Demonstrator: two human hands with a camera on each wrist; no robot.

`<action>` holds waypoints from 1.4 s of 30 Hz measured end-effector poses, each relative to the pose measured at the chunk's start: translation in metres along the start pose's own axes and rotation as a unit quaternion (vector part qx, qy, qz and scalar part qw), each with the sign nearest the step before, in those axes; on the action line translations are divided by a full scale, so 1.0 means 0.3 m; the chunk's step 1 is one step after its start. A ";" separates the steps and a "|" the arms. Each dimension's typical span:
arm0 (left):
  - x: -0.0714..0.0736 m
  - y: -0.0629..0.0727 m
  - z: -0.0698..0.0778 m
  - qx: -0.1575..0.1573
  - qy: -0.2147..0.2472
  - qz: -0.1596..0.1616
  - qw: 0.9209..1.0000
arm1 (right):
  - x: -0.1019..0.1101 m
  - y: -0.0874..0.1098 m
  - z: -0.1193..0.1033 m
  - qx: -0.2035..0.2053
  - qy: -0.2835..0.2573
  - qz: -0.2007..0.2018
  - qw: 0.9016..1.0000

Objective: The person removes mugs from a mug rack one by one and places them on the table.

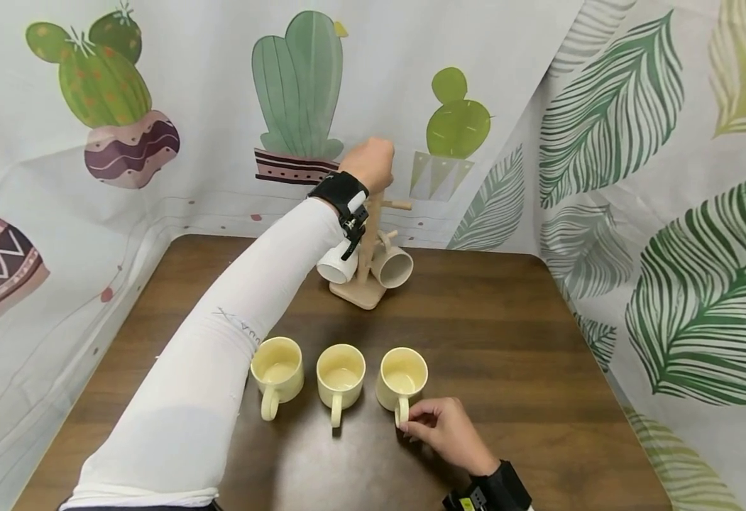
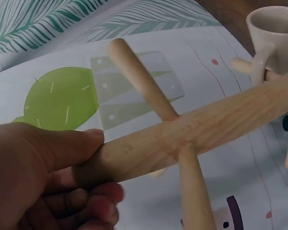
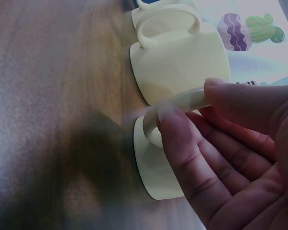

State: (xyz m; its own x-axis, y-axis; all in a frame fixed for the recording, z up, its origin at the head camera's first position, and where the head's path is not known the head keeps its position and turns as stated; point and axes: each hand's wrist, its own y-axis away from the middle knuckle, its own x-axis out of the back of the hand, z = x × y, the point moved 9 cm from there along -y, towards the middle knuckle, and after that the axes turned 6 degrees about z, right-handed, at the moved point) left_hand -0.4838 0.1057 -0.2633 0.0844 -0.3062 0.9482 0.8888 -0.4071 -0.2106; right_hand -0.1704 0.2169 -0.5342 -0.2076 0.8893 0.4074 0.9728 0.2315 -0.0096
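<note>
My left hand (image 1: 371, 165) grips the top of a wooden mug tree (image 1: 361, 292) at the back of the table. In the left wrist view, thumb and fingers wrap the end of its post (image 2: 221, 115), above bare pegs. Two pale mugs hang lower down, a white mug (image 1: 336, 268) on the left and a greyish mug (image 1: 393, 268) on the right. Nearer me, three yellow mugs stand in a row, handles toward me. My right hand (image 1: 454, 429) pinches the handle of the right yellow mug (image 1: 388, 394) between thumb and fingers; this mug stands upright on the table.
The left yellow mug (image 1: 283, 383) sits close beside my left sleeve (image 1: 219, 341), which crosses over the table. Between it and the right one stands the middle yellow mug (image 1: 341, 397). A patterned cloth (image 1: 219, 106) hangs behind the brown wooden table (image 1: 507, 341).
</note>
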 end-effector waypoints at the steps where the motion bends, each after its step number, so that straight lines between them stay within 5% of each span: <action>1: -0.001 0.003 0.000 -0.005 -0.001 -0.006 1.000 | -0.001 0.001 0.002 -0.002 -0.002 -0.001 1.000; 22: 0.081 0.029 0.065 -0.087 0.005 -0.029 0.996 | -0.002 -0.004 0.026 -0.006 -0.025 0.008 1.000; 33: 0.030 0.041 0.027 -0.090 -0.002 -0.072 0.993 | -0.001 0.002 0.014 0.010 -0.037 0.006 0.999; 42: 0.022 0.035 0.015 -0.084 0.004 -0.055 0.995 | 0.003 -0.003 0.019 0.006 -0.008 -0.005 1.000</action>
State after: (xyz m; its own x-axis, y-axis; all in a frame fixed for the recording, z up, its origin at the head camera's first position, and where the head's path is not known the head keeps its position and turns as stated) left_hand -0.4718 0.1032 -0.2582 -0.0141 -0.2583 0.9660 0.8043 -0.5769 -0.1425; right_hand -0.1721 0.2198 -0.5390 -0.2201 0.8932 0.3921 0.9690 0.2463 -0.0171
